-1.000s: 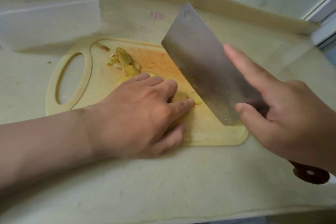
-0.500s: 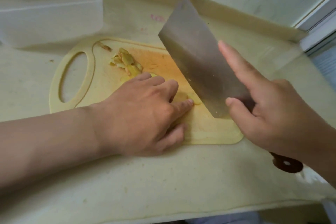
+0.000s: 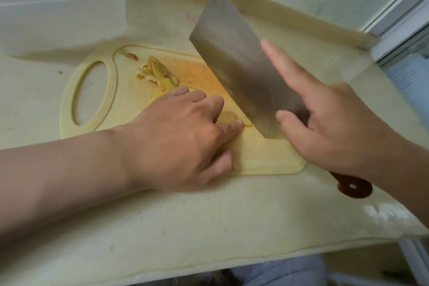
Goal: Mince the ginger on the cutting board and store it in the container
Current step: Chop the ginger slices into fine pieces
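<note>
The container (image 3: pixel 62 7) sat far left, behind the board (image 3: pixel 267 160). The cleaver (image 3: pixel 236 58) leaned edge-down on the board, gripped by the right hand (image 3: pixel 336 127), forefinger straight along the blade. The left hand (image 3: pixel 181 134), fingers curled together, held the ginger (image 3: pixel 228 117) on the board, just beside the blade.

Two bare hands and their forearms are most of what shows of the person. The left hand (image 3: pixel 181 127) has short-trimmed nails, seen on the index finger and thumb, and raised knuckles and tendons across its back. The right hand (image 3: pixel 336 127) has the same short nails. The left forearm (image 3: pixel 69 174) and right forearm (image 3: pixel 406 181) are uncovered out to the frame edges. Below the near edge of the table (image 3: pixel 209 227), pale blue-grey clothing (image 3: pixel 278 271) shows, softly creased.
</note>
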Available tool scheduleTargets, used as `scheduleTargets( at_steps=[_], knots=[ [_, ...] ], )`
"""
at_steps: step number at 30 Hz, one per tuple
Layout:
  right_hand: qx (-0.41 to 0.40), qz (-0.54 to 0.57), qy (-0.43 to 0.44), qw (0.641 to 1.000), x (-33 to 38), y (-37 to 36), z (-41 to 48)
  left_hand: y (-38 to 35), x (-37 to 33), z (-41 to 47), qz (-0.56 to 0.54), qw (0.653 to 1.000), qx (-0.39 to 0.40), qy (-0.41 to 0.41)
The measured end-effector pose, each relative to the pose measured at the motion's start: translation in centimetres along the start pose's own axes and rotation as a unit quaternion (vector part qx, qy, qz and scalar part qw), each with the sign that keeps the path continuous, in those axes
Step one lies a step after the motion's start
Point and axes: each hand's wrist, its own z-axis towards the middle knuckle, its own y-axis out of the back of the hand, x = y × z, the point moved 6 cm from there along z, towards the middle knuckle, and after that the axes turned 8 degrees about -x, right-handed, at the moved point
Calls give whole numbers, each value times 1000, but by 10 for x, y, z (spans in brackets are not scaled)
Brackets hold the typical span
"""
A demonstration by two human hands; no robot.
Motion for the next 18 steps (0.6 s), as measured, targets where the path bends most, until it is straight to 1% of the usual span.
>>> scheduleTargets(
  at_steps=[3,7,9,12,14,16,18],
  knots=[
    [23,9,-9,1000,-4,3,-12,-1,0,1,1,1000,5,2],
    [83,-43,5,996,-2,-3,15,0,0,1,5,1000,1,-3],
    [87,-62,7,994,4,-5,33,-1,-1,1,6,1000,7,-7],
    [59,-47,14,997,15,-12,44,-1,-1,0,10,1000,9,-7],
    [16,-22,14,1000,13,-11,34,-1,0,0,9,1000,8,-8],
    [-18,0,-6,1000,5,-7,15,-1,0,0,9,1000,12,-7],
    [-28,8,-22,999,1,-4,-1,-2,0,0,13,1000,16,-5]
  ],
)
